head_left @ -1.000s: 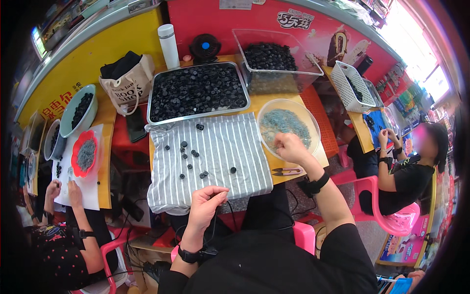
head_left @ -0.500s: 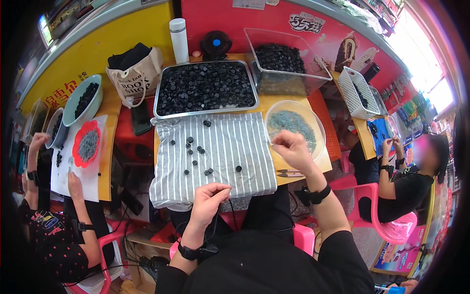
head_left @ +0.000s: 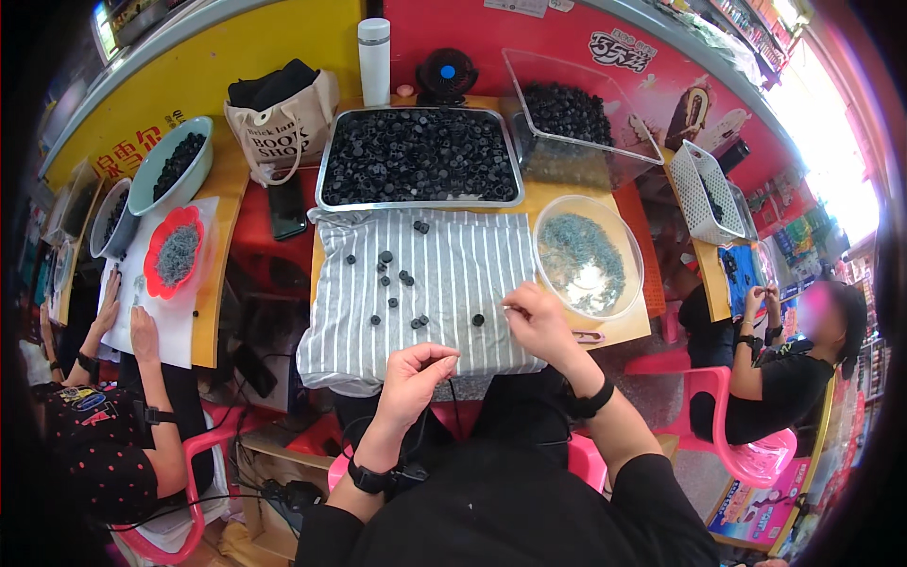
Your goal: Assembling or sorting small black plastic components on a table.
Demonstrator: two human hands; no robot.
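Note:
My left hand (head_left: 413,383) is over the near edge of the striped grey cloth (head_left: 444,269), its thumb and forefinger pinched together. Whatever may be between those fingertips is too small to tell. My right hand (head_left: 543,326) is above the cloth's right side, fingers likewise closed in a pinch; I cannot make out what is in them. Just left of it lies a single small black round part (head_left: 478,320). Several more such black parts (head_left: 385,257) are scattered over the cloth's left half. A round clear tub (head_left: 637,253) of thin grey-blue pieces stands beyond my right hand.
A metal tray (head_left: 326,180) heaped with black parts borders the cloth's far side, with a clear bin (head_left: 586,149) to its right. Behind the tray stand a white bottle (head_left: 374,66) and a small fan (head_left: 445,76). Snips (head_left: 588,336) lie near my right wrist. People work at both sides.
My right hand has come from beside the clear tub leftward and nearer, over the cloth, toward my left hand. Its fingers remain pinched. The whole view has shifted a little.

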